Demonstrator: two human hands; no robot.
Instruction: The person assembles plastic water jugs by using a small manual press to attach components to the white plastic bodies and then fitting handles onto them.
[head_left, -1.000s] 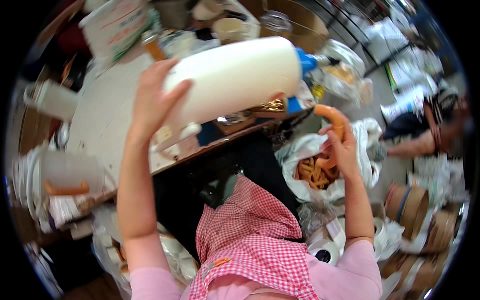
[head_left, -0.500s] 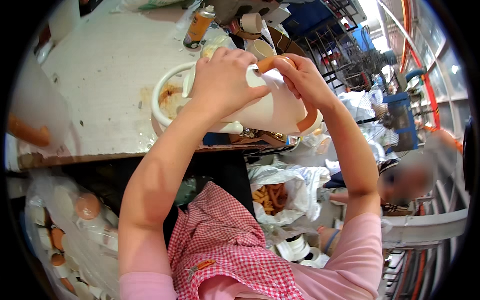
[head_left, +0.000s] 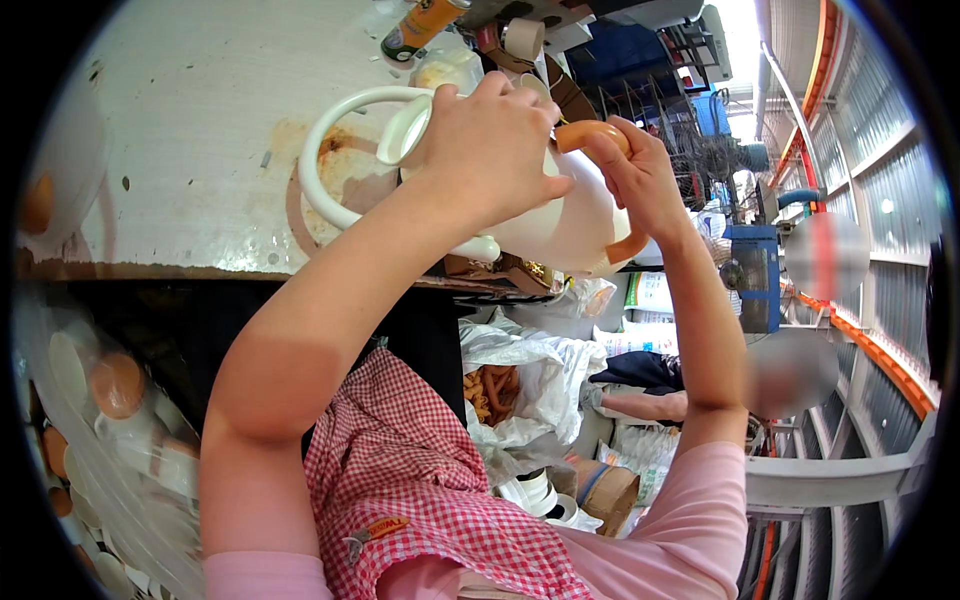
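The table (head_left: 180,120) is bare at upper left of the frame; a can (head_left: 420,22) and tape roll (head_left: 522,38) crowd the top centre, behind the jug (head_left: 560,225).

Two hands: left hand (head_left: 490,140), right hand (head_left: 635,175). One white jug (head_left: 560,225), one orange strip (head_left: 590,133), one can (head_left: 425,22), one tape roll (head_left: 523,38).

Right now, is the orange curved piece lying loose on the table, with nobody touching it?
No, the right hand grips the orange curved piece against the white jug, which the left hand holds above the table.
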